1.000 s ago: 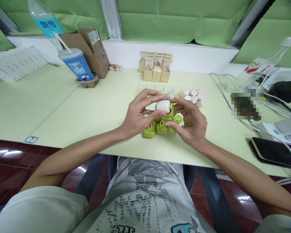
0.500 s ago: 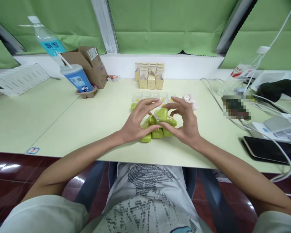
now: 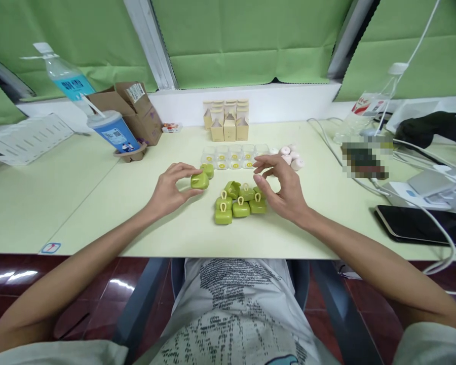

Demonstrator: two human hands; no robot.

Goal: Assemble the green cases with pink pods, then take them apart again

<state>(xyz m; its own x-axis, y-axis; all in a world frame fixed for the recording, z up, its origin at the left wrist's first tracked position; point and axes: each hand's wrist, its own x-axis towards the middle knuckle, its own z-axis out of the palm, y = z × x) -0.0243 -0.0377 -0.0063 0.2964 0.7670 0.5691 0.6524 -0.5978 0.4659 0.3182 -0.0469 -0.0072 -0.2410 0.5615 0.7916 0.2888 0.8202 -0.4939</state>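
Note:
My left hand [image 3: 171,190] pinches a small green case [image 3: 199,181] just above the table, beside another green case [image 3: 208,170] lying there. My right hand [image 3: 283,188] hovers with curled, parted fingers over a cluster of several green cases [image 3: 237,202] and holds nothing. Behind the cluster runs a row of clear small boxes with yellow dots [image 3: 231,156]. Several pinkish-white egg-shaped pieces [image 3: 291,156] lie at the right end of that row.
Small tan cartons [image 3: 228,121] stand at the back by the wall. A blue cup [image 3: 116,133], a water bottle [image 3: 66,78] and a cardboard box [image 3: 135,109] stand back left. A phone [image 3: 414,225], cables [image 3: 437,203] and another bottle [image 3: 368,109] are at the right.
The hands were together holding one case over the cluster. Now my left hand has carried a green case to the left and my right hand has let go.

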